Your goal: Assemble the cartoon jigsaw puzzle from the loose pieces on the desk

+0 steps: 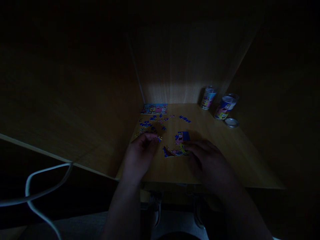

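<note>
Between thumb and fingers, my left hand (141, 151) pinches a small jigsaw puzzle piece (159, 138) just above the wooden surface. My right hand (206, 158) rests at the right side of a partly joined jigsaw puzzle (176, 151), its fingertips touching the yellow part. Whether those fingers grip a piece is too dark to tell. The joined part shows blue, pink, yellow and dark red areas. Loose puzzle pieces (147, 124) lie scattered beyond my left hand, and a short blue strip of pieces (185, 119) lies farther right.
A cartoon picture sheet (153, 109) lies at the back left. Two printed cans, one farther back (208, 97) and one nearer (226, 106), stand at the back right beside a round lid (231, 122). Wooden panels enclose the sides. A white cable (28, 190) hangs at lower left.
</note>
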Available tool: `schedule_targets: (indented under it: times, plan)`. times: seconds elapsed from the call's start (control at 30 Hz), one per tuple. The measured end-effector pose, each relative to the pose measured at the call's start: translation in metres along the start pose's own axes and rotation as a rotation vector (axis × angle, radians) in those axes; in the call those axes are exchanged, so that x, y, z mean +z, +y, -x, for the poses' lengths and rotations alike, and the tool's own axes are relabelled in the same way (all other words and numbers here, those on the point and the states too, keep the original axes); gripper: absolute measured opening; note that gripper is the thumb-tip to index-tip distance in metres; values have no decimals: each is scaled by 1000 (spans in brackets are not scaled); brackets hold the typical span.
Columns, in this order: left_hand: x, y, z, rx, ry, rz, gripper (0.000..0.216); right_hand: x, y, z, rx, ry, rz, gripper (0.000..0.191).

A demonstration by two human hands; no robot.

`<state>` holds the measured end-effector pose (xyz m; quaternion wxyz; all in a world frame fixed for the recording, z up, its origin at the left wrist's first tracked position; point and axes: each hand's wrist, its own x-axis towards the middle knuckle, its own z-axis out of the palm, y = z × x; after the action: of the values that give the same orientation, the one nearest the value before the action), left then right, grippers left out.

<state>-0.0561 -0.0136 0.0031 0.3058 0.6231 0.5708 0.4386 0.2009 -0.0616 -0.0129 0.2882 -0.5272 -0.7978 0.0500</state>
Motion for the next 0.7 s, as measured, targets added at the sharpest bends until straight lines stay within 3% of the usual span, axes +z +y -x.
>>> schedule_targets:
  times: [0.3,0.43,0.53,0.6,0.7]
  plan:
    - [-11,3,7,-114,61,77,23,-1,-2,0,10,-17,22,33]
    - [-21,8,11,-102,147,-341,17,-2,-4,0,17,-18,16,33]
    - [-22,12,11,-130,107,-646,16,-3,-4,0,24,-13,16,35]
    - [-19,12,10,-122,65,-734,17,-2,-4,0,20,-8,17,34]
    - [-15,7,7,18,91,-783,22,-1,-3,0,9,-10,20,35]
